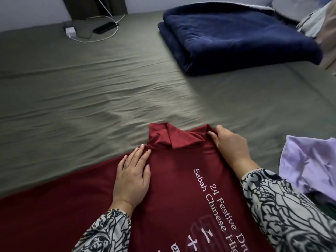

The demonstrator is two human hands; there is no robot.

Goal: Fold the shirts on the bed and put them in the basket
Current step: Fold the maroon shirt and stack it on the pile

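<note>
My left hand (131, 176) lies flat on the dark red shirt (181, 179), fingers straight and close together, their tips pressing the cloth just beside the collar (169, 137), which sits a little ahead of them and to their right. My right hand (230, 145) is on the far side of that collar, its fingers curled over the shirt's shoulder edge with the thumb on top, pinching the fabric there. The shirt is spread back-side up on the bed (91, 91), collar pointing away from me, and white lettering (214, 202) runs down the cloth between my two wrists. Out past my left fingers the red fabric stretches sideways across the grey-green sheet. Just off my right forearm, in its black-and-white patterned sleeve (283, 206), a crumpled lilac garment (309, 164) lies on the bed. Well beyond my right fingertips rests a folded navy blanket (234, 37); far ahead of my left ones lie a white charger (70, 31), its cable, and a dark remote (105, 27).
</note>
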